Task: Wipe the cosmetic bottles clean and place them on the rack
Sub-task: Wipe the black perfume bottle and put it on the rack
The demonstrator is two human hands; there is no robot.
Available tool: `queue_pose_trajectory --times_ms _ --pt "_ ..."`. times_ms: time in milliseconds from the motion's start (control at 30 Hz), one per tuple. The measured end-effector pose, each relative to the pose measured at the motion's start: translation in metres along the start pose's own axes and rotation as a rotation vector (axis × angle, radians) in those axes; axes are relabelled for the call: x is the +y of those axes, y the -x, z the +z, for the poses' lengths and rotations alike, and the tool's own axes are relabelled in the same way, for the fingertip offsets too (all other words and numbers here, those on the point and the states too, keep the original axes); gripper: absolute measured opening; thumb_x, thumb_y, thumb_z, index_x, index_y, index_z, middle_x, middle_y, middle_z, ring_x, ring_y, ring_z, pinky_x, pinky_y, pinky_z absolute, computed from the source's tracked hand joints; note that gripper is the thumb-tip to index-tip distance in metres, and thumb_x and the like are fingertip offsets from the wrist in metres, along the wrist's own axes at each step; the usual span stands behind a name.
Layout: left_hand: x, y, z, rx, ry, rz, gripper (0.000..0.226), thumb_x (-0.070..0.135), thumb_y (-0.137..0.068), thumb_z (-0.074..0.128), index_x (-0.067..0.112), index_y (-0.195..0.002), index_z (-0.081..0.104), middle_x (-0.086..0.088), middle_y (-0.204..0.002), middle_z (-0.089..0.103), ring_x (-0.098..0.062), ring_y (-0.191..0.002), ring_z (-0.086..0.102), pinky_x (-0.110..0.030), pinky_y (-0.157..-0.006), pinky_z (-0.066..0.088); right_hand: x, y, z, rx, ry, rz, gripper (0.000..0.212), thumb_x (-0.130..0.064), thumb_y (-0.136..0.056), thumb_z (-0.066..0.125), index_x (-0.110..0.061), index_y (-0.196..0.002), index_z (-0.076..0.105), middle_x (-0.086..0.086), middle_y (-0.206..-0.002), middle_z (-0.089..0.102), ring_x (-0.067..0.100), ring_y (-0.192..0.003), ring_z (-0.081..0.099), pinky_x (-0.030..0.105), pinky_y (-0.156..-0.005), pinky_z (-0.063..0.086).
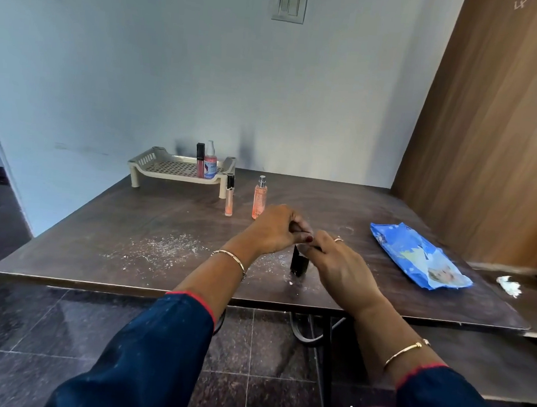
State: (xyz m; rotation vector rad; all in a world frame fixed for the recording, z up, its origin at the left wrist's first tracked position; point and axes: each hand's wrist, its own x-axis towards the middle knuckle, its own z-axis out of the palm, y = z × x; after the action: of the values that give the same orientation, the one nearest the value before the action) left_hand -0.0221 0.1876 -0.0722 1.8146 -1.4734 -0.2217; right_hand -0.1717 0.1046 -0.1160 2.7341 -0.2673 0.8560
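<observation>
Mid-wipe, I reckon. Dark btl point(299, 264) stands upright on the table point(97, 220), dead ahead at 12, near the front edge. L hand point(273, 229) is curled tight round its top end. R hand point(339, 264) comes in from 4 o'clock, fingers pinched on the upper body just under L. Can't tell if a wipe sits under my fingers, it's hidden.

Rack point(179, 169) is far off at 11, w/ a capped gloss tube point(200, 160) and a pink spray btl point(211, 161) standing at its R end. Not yet racked: a clear tube point(229, 196) at 11 and an orange spray btl point(259, 199) just beyond my L knuckles. Wipes pack point(418, 257) at 2, crumpled tissue point(509, 285) at 3, white powder point(165, 249) strewn at 9–10.

Risks, as I judge:
- Both grips are high and the base is free, so a hard twist could skid or tip the btl.
- If the top is a cap, lifting by it may pull it off.
- Orange spray is v. close; swinging L fwd to the rack could topple it into the tube.
- Powder near the base could re-dirty the btl.
</observation>
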Motion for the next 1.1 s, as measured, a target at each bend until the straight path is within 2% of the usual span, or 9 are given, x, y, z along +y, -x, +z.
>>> queue_pose_trajectory --times_ms 100,200,300,433,500,700,833,967,1100 --pt "0.002 -0.004 0.005 0.037 -0.025 -0.011 0.011 0.017 -0.08 0.074 0.011 -0.09 0.075 -0.005 -0.089 0.075 -0.011 -0.083 0.068 -0.023 -0.08 0.054 0.006 0.004 0.005 -0.021 0.007 0.022 0.03 -0.012 -0.085 0.045 -0.017 -0.108 0.065 0.007 -0.099 0.058 0.029 -0.075 0.057 0.036 -0.047 0.046" --pt "0.002 -0.007 0.007 0.043 -0.039 -0.034 0.01 0.019 -0.081 0.073 0.013 -0.089 0.075 -0.004 -0.087 0.075 -0.007 -0.078 0.065 -0.013 -0.07 0.05 0.008 0.01 0.011 -0.063 0.015 0.026 0.028 -0.006 -0.082 0.063 -0.017 -0.108 0.062 0.006 -0.098 0.056 0.028 -0.073 0.057 0.037 -0.045 0.047" --pt "0.002 -0.007 0.007 0.051 -0.032 -0.035 0.01 0.016 -0.081 0.073 0.012 -0.089 0.076 -0.003 -0.087 0.075 -0.004 -0.076 0.063 -0.003 -0.063 0.044 0.004 0.016 0.018 -0.115 0.098 -0.106 0.019 -0.014 -0.084 0.048 -0.017 -0.093 0.064 0.005 -0.092 0.057 0.024 -0.065 0.058 0.034 -0.039 0.045" --pt "0.002 -0.005 0.007 0.048 -0.032 -0.035 0.01 0.016 -0.081 0.072 0.012 -0.09 0.075 -0.002 -0.088 0.074 -0.005 -0.077 0.063 -0.01 -0.068 0.048 0.007 0.015 0.028 -0.199 0.16 -0.23 0.025 -0.017 -0.08 0.04 -0.015 -0.082 0.065 0.005 -0.087 0.054 0.023 -0.062 0.058 0.034 -0.039 0.046" --pt "0.001 -0.006 0.007 0.041 -0.032 -0.043 0.01 0.016 -0.081 0.072 0.012 -0.09 0.075 -0.002 -0.087 0.074 -0.005 -0.076 0.062 -0.005 -0.064 0.045 0.008 0.009 0.022 -0.193 0.159 -0.265 0.023 -0.015 -0.077 0.04 -0.014 -0.075 0.063 0.006 -0.085 0.054 0.024 -0.061 0.058 0.033 -0.036 0.045" --pt "0.001 -0.011 0.006 -0.009 -0.043 -0.051 0.012 0.015 -0.082 0.072 0.01 -0.092 0.074 -0.004 -0.084 0.073 0.0 -0.064 0.058 -0.005 -0.06 0.045 0.013 0.003 0.0 -0.015 0.156 -0.167 0.021 -0.018 -0.084 0.046 -0.015 -0.091 0.065 0.004 -0.099 0.054 0.023 -0.072 0.055 0.032 -0.042 0.036" --pt "0.002 -0.01 0.005 -0.002 -0.042 -0.039 0.012 0.016 -0.08 0.074 0.011 -0.09 0.075 -0.003 -0.082 0.072 0.002 -0.064 0.057 -0.009 -0.064 0.047 0.012 0.007 0.017 -0.083 0.218 -0.331 0.016 -0.014 -0.082 0.049 -0.015 -0.082 0.065 0.005 -0.091 0.058 0.023 -0.067 0.058 0.033 -0.04 0.042" --pt "0.003 -0.01 0.003 -0.023 -0.051 -0.033 0.012 0.016 -0.079 0.074 0.01 -0.089 0.075 -0.002 -0.082 0.072 0.007 -0.06 0.056 -0.003 -0.061 0.044 0.011 0.003 0.021 -0.153 0.268 -0.457 0.021 -0.011 -0.08 0.046 -0.016 -0.072 0.065 0.004 -0.088 0.06 0.022 -0.061 0.06 0.033 -0.041 0.046" --pt "0.003 -0.012 0.003 -0.032 -0.074 -0.029 0.013 0.016 -0.08 0.074 0.01 -0.091 0.074 -0.007 -0.088 0.073 -0.005 -0.073 0.062 -0.021 -0.076 0.052 0.019 0.0 0.012 -0.154 0.244 -0.56 0.022 -0.01 -0.082 0.043 -0.013 -0.069 0.061 0.007 -0.086 0.059 0.023 -0.058 0.058 0.033 -0.041 0.046"
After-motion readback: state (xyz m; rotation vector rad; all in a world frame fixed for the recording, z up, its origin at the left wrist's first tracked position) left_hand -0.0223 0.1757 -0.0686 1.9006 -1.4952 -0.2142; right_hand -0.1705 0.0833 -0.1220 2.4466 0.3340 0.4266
